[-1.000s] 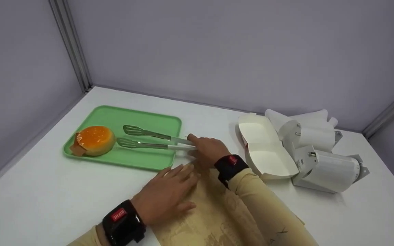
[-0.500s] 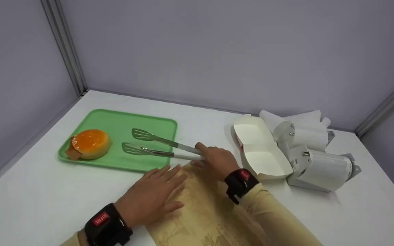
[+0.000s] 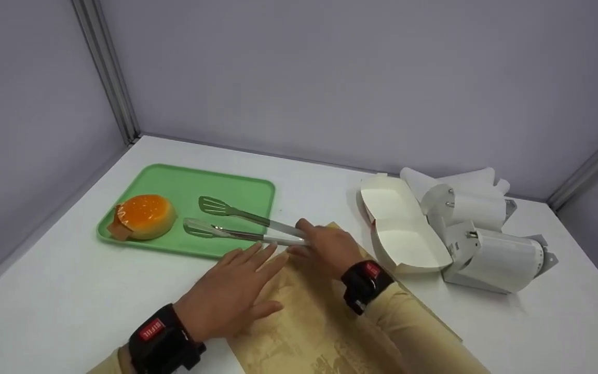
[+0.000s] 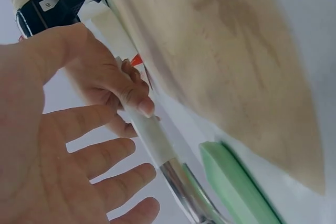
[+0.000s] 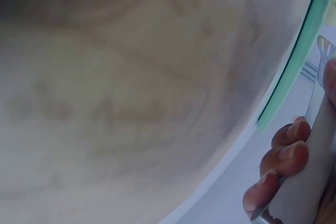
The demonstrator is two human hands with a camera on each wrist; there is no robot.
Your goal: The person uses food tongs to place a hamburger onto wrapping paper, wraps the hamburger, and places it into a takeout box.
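My right hand (image 3: 330, 246) grips the light handles of a pair of metal tongs (image 3: 249, 236), whose slotted heads spread apart above a green tray (image 3: 216, 179). In the right wrist view, fingers (image 5: 286, 158) curl around the handle. My left hand (image 3: 226, 293) has its fingers spread over the left edge of a sheet of brown printed paper (image 3: 304, 311); whether it touches the paper I cannot tell. The left wrist view shows the open palm beside the right hand. A burger (image 3: 146, 217) with a glossy orange bun lies at the tray's left end, a brown flat piece (image 3: 119, 229) poking out.
An unfolded white clamshell box (image 3: 413, 241) stands right of the right hand. Beside it sit two white roll holders (image 3: 506, 259), one behind the other. Grey walls enclose the white table (image 3: 60, 291) at the back and sides.
The tongs and right hand have shifted slightly toward me and right. My left hand has moved left and a little nearer, uncovering more of the paper. The burger stays in place.
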